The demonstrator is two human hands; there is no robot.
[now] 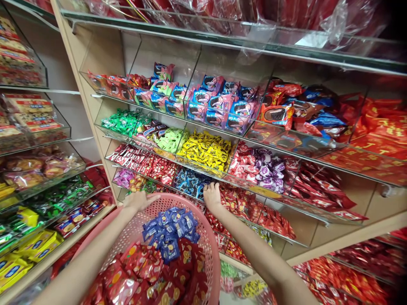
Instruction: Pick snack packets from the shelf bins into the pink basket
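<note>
Basket (214, 254), one in number and pink, is in the near middle of the scene, between two bare forearms. It contains two kinds of packets: blue packets (173, 226), heaped in the far right part, and red packets (140, 271), which fill the near part. They lie over one another, so an exact count is not possible. The left hand (137, 201) holds the far rim of the basket, with one digit stretched along it to the right and the other fingers mostly hidden. The right hand (212, 195) is beyond the rim, at the front of a bin of dark blue sweets (190, 182); its fingers are bent and close together, and I cannot tell if they hold something.

Above this bin, one heap of yellow sweets (206, 148) lies in the middle, with one heap of light green sweets (173, 140) on its left. Two Snickers labels (155, 129) can be read farther left. To the right are two heaps, red-white sweets (244, 163) and purple-white sweets (270, 171). One tier higher, the middle compartment shows about nine cookie packs (219, 101).
</note>
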